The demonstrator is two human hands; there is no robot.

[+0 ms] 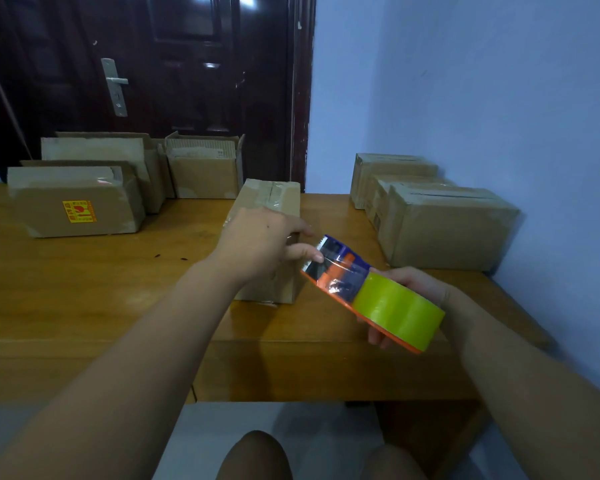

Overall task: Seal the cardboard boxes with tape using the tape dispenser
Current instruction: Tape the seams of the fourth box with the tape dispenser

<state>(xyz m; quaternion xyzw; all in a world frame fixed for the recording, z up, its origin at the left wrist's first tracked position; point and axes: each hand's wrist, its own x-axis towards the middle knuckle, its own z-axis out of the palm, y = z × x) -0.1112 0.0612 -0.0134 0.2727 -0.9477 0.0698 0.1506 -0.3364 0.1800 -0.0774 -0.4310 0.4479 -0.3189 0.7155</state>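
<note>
My right hand [413, 289] holds an orange and blue tape dispenser [340, 271] with a yellow-green tape roll [399, 310], raised above the table's front right. My left hand [260, 244] reaches over to the dispenser's blade end, thumb and forefinger pinching the clear loose tape end [321, 259]. Just behind my left hand stands a closed cardboard box [274, 199] with clear tape along its top seam, its long side pointing away from me.
Wooden table [101, 289]. At the back left stand several cardboard boxes, one open-topped [205, 168], one with a yellow sticker [77, 206]. Three taped boxes [444, 226] sit at the right by the blue wall. A dark door stands behind. My knees show below.
</note>
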